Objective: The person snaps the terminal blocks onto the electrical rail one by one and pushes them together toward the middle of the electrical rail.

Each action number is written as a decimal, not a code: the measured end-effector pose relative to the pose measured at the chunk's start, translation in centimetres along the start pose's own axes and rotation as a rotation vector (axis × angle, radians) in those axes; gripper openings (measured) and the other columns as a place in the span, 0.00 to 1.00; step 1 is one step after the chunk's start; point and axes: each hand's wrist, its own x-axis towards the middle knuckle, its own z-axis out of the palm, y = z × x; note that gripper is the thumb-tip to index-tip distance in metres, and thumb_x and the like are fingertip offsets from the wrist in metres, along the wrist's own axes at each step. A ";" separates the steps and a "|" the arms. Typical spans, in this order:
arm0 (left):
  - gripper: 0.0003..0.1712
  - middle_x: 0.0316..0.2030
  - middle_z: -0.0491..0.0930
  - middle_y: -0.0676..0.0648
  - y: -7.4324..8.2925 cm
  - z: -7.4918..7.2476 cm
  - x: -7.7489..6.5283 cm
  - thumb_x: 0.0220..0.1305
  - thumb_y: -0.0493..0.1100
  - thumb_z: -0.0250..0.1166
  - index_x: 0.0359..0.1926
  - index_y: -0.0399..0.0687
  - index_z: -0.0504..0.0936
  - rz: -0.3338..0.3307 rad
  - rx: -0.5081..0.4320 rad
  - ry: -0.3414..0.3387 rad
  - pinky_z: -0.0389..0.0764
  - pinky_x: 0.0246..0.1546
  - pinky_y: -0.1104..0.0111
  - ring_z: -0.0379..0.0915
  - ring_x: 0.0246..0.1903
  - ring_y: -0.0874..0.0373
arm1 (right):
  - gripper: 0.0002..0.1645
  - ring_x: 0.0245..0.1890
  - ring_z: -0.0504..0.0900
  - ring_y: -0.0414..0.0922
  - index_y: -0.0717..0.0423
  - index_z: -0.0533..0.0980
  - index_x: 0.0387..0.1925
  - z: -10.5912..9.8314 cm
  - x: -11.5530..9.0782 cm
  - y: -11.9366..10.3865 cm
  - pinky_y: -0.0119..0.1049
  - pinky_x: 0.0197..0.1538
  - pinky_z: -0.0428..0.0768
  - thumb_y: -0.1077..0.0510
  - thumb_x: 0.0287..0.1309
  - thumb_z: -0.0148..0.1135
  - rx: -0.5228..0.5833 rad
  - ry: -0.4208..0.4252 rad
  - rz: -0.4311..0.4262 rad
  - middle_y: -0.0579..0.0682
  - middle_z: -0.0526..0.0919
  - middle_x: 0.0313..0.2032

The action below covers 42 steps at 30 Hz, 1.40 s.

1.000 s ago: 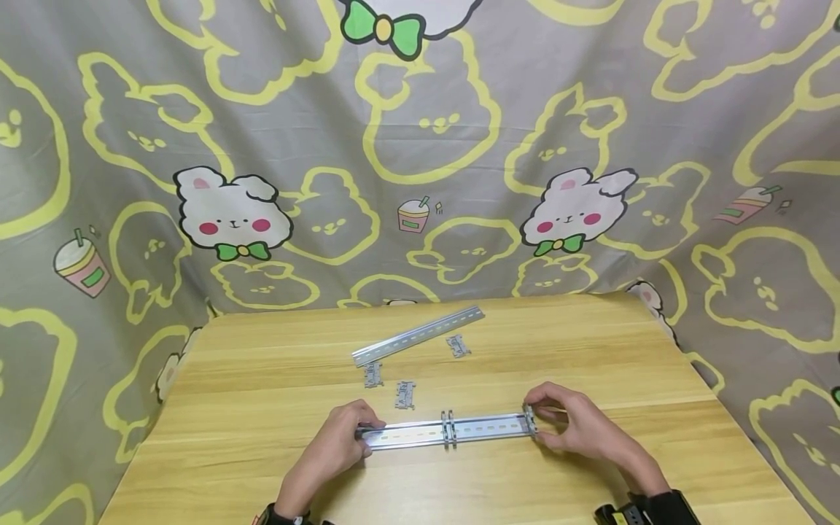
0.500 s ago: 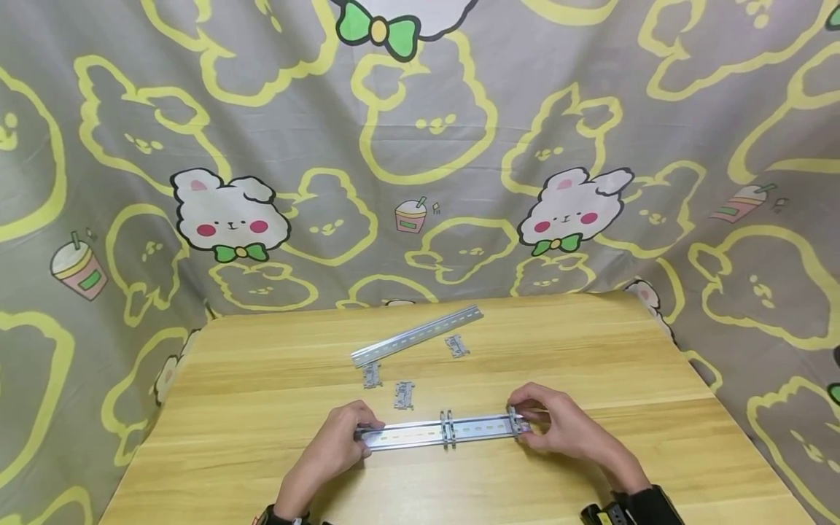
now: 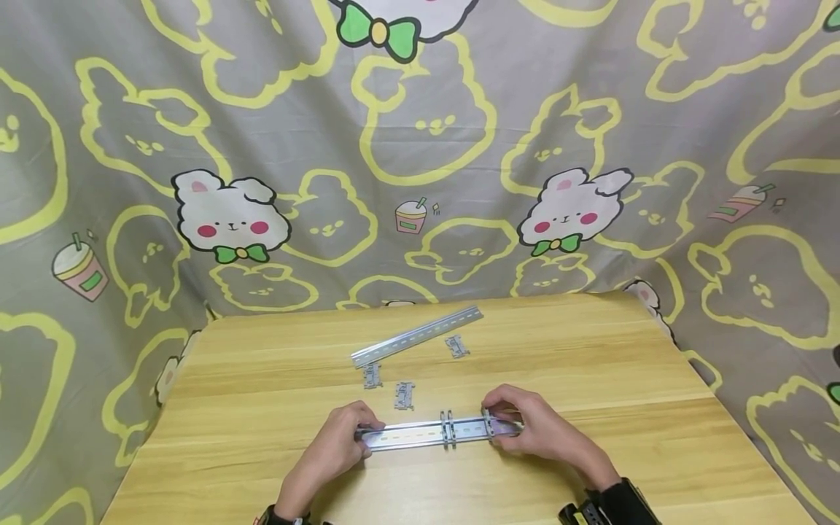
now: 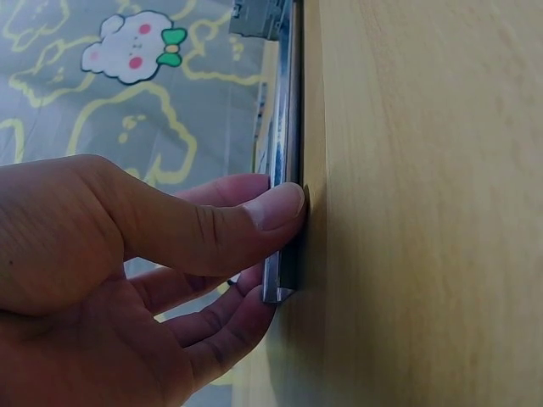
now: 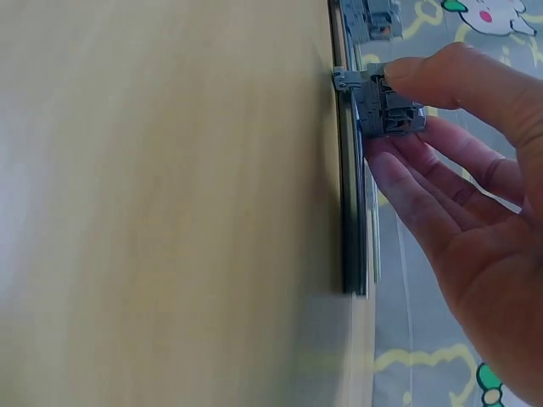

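Note:
A slotted metal DIN rail (image 3: 413, 435) lies across the near part of the table. Its left end is gripped by my left hand (image 3: 337, 440), and in the left wrist view the thumb (image 4: 276, 208) presses one edge with fingers on the other side. Two grey DIN-rail terminal blocks (image 3: 448, 429) sit close together near the rail's middle. My right hand (image 3: 534, 430) pinches another grey terminal block (image 5: 386, 100), which sits on the rail to the right of that pair, with a gap between them. The rail's right end is partly hidden behind the right hand in the head view.
A second DIN rail (image 3: 416, 337) lies slanted at the back of the wooden table (image 3: 262, 364). Loose terminal blocks lie near it: one at its left end (image 3: 372, 375), one nearer (image 3: 404, 395), one to the right (image 3: 457, 345). A patterned curtain (image 3: 302, 146) hangs behind.
My right hand has moved left along the rail with its terminal block, from the right end toward the pair in the middle. The left hand has kept its grip in place.

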 end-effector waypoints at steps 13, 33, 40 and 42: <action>0.22 0.35 0.82 0.47 -0.1 0.0 -0.1 0.35 0.18 0.68 0.35 0.37 0.88 0.009 0.004 0.009 0.84 0.33 0.64 0.78 0.34 0.53 | 0.29 0.49 0.81 0.49 0.63 0.75 0.49 2.1 2.2 -1.3 0.37 0.53 0.81 0.67 0.40 0.74 -0.023 -0.056 -0.025 0.55 0.81 0.48; 0.22 0.34 0.82 0.47 0.1 -0.2 0.0 0.35 0.19 0.68 0.36 0.37 0.88 0.005 0.006 -0.001 0.85 0.34 0.64 0.78 0.34 0.53 | 0.31 0.50 0.82 0.48 0.61 0.74 0.49 3.5 3.4 -2.2 0.35 0.53 0.81 0.66 0.39 0.74 -0.027 -0.067 -0.008 0.54 0.81 0.49; 0.22 0.35 0.82 0.47 0.2 -0.2 -0.1 0.35 0.19 0.69 0.36 0.37 0.88 0.005 0.020 -0.004 0.85 0.34 0.63 0.79 0.35 0.52 | 0.30 0.50 0.81 0.47 0.60 0.74 0.49 3.6 3.3 -2.4 0.36 0.53 0.81 0.65 0.40 0.74 -0.040 -0.066 -0.010 0.53 0.81 0.49; 0.22 0.35 0.82 0.47 0.3 -0.1 -0.1 0.35 0.19 0.69 0.36 0.37 0.88 0.004 0.021 -0.005 0.85 0.34 0.63 0.79 0.35 0.52 | 0.29 0.50 0.81 0.48 0.60 0.74 0.49 3.7 3.3 -2.4 0.36 0.53 0.81 0.65 0.41 0.74 -0.045 -0.065 -0.009 0.53 0.81 0.49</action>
